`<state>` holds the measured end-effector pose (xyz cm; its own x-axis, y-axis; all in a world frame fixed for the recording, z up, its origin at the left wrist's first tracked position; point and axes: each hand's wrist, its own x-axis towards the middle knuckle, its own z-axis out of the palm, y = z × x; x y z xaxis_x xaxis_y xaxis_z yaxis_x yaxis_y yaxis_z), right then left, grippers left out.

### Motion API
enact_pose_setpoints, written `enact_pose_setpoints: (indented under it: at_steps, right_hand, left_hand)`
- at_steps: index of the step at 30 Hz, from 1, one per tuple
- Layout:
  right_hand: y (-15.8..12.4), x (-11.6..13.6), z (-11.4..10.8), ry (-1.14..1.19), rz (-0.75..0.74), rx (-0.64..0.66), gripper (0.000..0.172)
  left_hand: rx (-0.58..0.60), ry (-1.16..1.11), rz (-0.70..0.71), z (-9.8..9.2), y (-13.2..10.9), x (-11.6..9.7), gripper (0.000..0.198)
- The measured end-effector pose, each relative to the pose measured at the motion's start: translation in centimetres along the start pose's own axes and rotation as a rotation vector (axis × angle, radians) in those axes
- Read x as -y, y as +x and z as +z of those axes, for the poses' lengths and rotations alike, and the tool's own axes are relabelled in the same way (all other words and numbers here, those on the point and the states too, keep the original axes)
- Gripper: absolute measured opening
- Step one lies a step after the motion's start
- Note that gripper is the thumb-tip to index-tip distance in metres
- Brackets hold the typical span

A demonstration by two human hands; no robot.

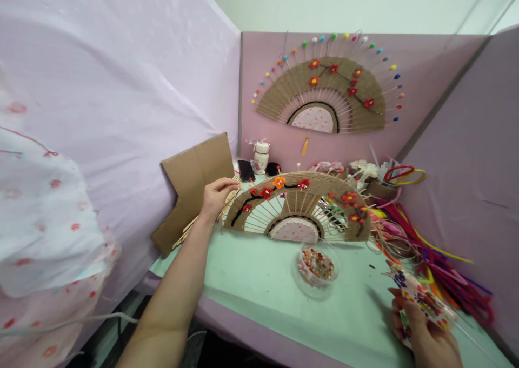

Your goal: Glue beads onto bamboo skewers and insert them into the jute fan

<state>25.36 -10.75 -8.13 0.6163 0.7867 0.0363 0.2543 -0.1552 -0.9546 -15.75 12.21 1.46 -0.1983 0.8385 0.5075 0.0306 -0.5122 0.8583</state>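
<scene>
A woven twine fan [308, 187] decorated with red and orange flowers stands on the green-topped table. My left hand [219, 195] is at the fan's upper left edge, thumb and fingers pinched together; whatever lies between the fingertips is too small to make out. In the lower right, my right hand [425, 330] is wrapped around a flower-patterned glue gun [419, 295], with a pale glue stick [478, 338] jutting from its back. A clear plastic bowl of coloured beads [318, 265] sits in front of the fan.
Behind the left forearm leans a cardboard sheet [198, 168] by thin sticks [188, 233]. A phone [245, 170] and a white jar [261, 157] stand at the back. Bright pipe cleaners [441, 265] and red-handled scissors [399, 172] lie right. Another fan [336, 81] hangs on the back panel.
</scene>
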Motion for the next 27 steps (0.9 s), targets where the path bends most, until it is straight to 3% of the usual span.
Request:
enact_pose_setpoints:
  at_steps: [5, 16, 27]
  right_hand:
    - [0.06, 0.08, 0.04, -0.032, -0.023, 0.012, 0.071]
    - [-0.05, 0.35, 0.05, -0.053, -0.032, 0.012, 0.074]
    - [-0.43, 0.64, 0.09, -0.023, -0.005, 0.013, 0.071]
  left_hand:
    - [0.006, 0.011, 0.007, -0.16, -0.53, -0.1, 0.01]
    - [-0.022, -0.044, -0.043, 0.03, -0.99, 0.06, 0.026]
    - [-0.037, -0.015, 0.007, -0.03, -0.96, 0.29, 0.026]
